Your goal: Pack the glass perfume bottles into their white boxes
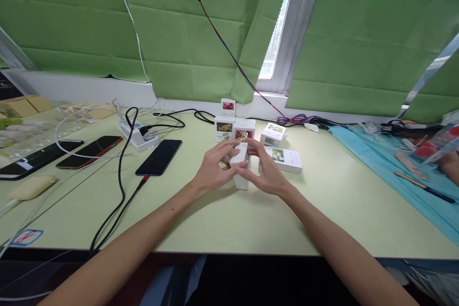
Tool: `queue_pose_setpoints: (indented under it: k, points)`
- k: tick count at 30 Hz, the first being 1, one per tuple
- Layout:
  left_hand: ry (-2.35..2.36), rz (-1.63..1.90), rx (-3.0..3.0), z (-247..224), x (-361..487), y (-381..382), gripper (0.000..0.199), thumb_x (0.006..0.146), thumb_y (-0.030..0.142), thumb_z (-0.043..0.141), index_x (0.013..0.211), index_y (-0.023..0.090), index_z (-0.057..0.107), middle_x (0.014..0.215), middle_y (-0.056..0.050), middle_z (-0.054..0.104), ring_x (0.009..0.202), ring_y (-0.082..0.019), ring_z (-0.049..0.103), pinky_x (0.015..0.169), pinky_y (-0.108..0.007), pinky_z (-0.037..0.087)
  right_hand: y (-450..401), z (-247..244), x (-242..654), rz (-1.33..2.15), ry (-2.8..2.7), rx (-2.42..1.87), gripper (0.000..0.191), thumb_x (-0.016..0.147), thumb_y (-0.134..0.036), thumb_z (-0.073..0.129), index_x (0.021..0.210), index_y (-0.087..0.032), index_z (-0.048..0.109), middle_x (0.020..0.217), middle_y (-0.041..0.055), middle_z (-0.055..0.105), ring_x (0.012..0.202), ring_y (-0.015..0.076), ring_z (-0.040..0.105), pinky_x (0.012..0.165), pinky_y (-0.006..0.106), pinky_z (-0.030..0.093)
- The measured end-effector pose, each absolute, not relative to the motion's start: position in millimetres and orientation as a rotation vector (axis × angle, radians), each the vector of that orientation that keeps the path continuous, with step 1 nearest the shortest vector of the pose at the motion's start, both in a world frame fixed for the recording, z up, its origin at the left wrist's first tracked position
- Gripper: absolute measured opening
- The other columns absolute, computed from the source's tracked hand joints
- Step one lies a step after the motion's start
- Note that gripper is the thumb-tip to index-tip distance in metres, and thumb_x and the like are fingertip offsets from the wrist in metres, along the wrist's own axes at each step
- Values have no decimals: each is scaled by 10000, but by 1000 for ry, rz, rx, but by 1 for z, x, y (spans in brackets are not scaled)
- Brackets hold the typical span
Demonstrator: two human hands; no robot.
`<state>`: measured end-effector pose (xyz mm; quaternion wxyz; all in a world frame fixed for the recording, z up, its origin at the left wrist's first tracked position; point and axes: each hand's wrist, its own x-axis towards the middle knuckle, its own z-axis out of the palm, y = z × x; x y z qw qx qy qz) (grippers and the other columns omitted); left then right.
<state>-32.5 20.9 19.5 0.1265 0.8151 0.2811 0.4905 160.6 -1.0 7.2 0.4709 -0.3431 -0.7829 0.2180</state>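
Observation:
Between my two hands a small white carton [241,181] stands upright on the table. My left hand [217,165] curls around its left side, with fingers at the top. On the right side, my right hand [265,167] holds it too, its thumb meeting the left thumb near the top edge. Just behind are a white box with a yellow picture [224,124] and a white box with a red picture [247,126]. Small glass bottles with shiny caps show in front of them, partly hidden by my fingers. A white box with a flower picture [287,160] lies right of my right hand.
Another white box [273,134] and a small upright box [228,107] stand farther back. On the left lie a black phone [158,157] on a cable, more phones [89,152] and a power strip [138,136]. Blue sheeting [390,162] with a pen [425,186] covers the right side.

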Motion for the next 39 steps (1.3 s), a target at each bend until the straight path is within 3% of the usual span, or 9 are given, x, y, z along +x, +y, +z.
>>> queue_pose_setpoints:
  k: [9,16,21,29,32,34,36,39]
  points:
    - [797,1453,2469,21,-34,20,149,903,316,670,960,179,689,1074,-97,703,951,-181,689,671,-257,598,6,3,165,518,-1892,-916,841,813,-543,785,1490,-295,351,1482,131,518,1205,292,598,1013,513,522]
    - [700,1529,2612,22,-37,22,148,908,208,593,1006,193,704,1007,-83,722,893,-180,704,773,-317,607,10,4,172,387,-1939,-1050,882,739,-586,827,1451,-268,414,1169,100,638,965,261,611,827,429,542]
    - [622,1544,2647,23,-38,21,166,910,165,579,1008,192,710,1017,-85,734,895,-170,716,778,-298,612,10,6,173,448,-1995,-1109,894,681,-538,880,1408,-250,447,802,-18,608,635,177,527,615,340,507]
    - [712,1524,2682,22,-43,25,107,935,275,647,981,190,694,1010,-91,722,882,-175,702,770,-302,596,5,3,163,627,-1975,-1070,664,796,-395,796,1345,-256,450,741,-56,580,558,162,575,579,334,528]
    - [752,1458,2732,26,-47,27,167,941,333,659,1013,188,697,1017,-95,712,906,-182,693,785,-306,584,4,0,157,718,-1966,-991,591,851,-286,721,1360,-263,421,860,-29,632,632,152,660,687,357,591]
    - [815,1390,2772,30,-51,29,205,943,374,659,1015,188,703,1001,-92,713,924,-193,686,799,-312,572,3,-2,154,773,-1961,-960,596,867,-228,691,1388,-246,403,814,-28,651,793,189,730,785,378,612]
    - [915,1283,2820,33,-56,32,251,932,419,666,1029,191,709,992,-88,718,933,-208,677,781,-313,556,3,-3,151,821,-1947,-962,619,875,-205,685,1417,-219,386,781,-14,675,937,225,751,837,395,619]
    - [1053,1095,2867,37,-65,38,327,911,488,672,1067,204,713,1009,-83,723,940,-227,665,771,-320,535,2,-3,150,870,-1928,-972,630,893,-202,672,1444,-209,367,915,52,739,1010,237,757,879,421,627]
